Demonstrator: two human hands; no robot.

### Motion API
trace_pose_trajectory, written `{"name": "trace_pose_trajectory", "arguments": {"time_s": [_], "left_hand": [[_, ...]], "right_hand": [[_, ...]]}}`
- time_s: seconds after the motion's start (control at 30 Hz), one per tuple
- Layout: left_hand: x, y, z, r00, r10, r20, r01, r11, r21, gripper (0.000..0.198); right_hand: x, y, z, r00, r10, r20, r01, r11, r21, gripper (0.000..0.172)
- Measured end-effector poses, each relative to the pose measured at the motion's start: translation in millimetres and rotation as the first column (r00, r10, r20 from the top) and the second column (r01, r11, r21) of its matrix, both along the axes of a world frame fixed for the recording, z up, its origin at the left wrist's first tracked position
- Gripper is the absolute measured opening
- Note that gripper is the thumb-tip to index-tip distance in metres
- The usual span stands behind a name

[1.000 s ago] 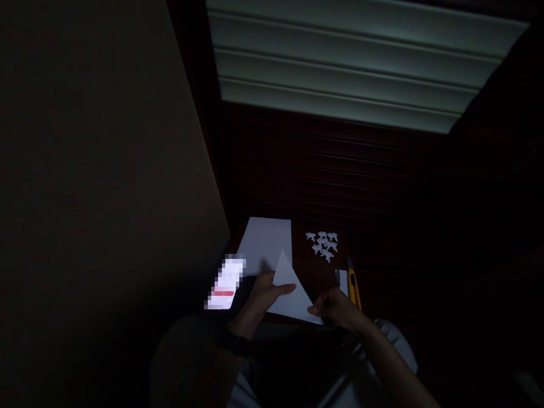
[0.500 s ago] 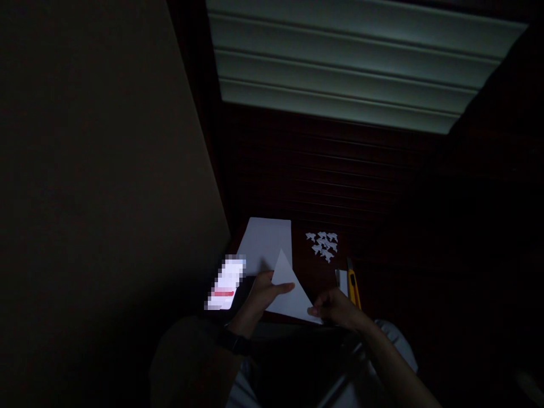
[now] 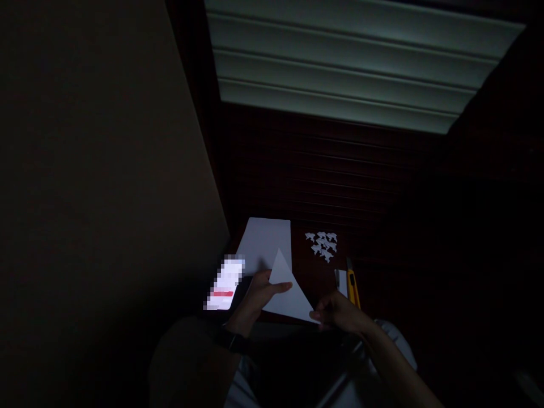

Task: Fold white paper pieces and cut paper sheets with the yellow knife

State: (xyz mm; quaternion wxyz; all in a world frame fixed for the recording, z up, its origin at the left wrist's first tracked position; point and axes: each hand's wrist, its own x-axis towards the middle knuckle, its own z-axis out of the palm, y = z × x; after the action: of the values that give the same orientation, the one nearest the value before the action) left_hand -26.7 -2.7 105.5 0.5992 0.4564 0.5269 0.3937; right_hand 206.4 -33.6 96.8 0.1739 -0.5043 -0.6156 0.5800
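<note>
A white sheet folded to a triangle (image 3: pixel 289 297) is held up over the near edge of the dark table, its tip pointing away from me. My left hand (image 3: pixel 261 292) grips its left side, thumb lying across the front and the other fingers behind the paper. At the lower right corner, my right hand (image 3: pixel 334 310) pinches the paper between thumb and fingers. Behind the triangle lies a larger white sheet (image 3: pixel 267 241), flat on the table.
Several small white folded paper pieces (image 3: pixel 323 245) lie at the back right. A yellow cutter (image 3: pixel 352 288) rests beside a small white item (image 3: pixel 342 282) near my right hand. A lit phone (image 3: pixel 225 282) is at the left, by the wall (image 3: pixel 127 141).
The folded sheet and my left hand have shifted very slightly to the left. The fingers of my right hand have moved a little at the paper's corner.
</note>
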Motion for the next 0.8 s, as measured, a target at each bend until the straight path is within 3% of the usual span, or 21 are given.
{"name": "trace_pose_trajectory", "arguments": {"time_s": [0.2, 0.3, 0.4, 0.5, 0.63, 0.8], "left_hand": [[-21.3, 2.0, 15.1, 0.988, 0.15, -0.032, -0.152, 0.986, -0.067, 0.051], [-29.4, 5.0, 16.6, 0.983, 0.176, -0.055, -0.179, 0.982, -0.055, 0.056], [-27.5, 5.0, 13.7, 0.986, 0.16, -0.043, -0.162, 0.986, -0.042, 0.054], [-18.6, 2.1, 8.2, 0.992, 0.122, -0.028, -0.123, 0.992, -0.041, 0.049], [-8.4, -1.4, -0.7, 0.999, 0.038, 0.031, -0.038, 0.999, -0.01, 0.044], [-7.0, -5.9, -4.2, 0.996, -0.031, 0.088, 0.029, 0.999, 0.03, 0.039]], "right_hand": [[20.8, -12.6, -11.5, 0.994, -0.036, -0.102, 0.022, 0.991, -0.134, 0.032], [27.4, -12.4, -8.0, 0.994, -0.073, -0.078, 0.064, 0.992, -0.11, 0.035], [19.0, -5.6, 1.4, 0.989, -0.124, -0.077, 0.127, 0.991, 0.032, 0.045], [-2.0, 3.4, 7.2, 0.968, -0.192, -0.165, 0.203, 0.978, 0.053, 0.052], [-25.7, 10.7, 3.1, 0.973, -0.207, -0.103, 0.221, 0.964, 0.148, 0.047], [-25.3, 9.9, -4.5, 0.978, -0.201, -0.051, 0.208, 0.956, 0.209, 0.042]]}}
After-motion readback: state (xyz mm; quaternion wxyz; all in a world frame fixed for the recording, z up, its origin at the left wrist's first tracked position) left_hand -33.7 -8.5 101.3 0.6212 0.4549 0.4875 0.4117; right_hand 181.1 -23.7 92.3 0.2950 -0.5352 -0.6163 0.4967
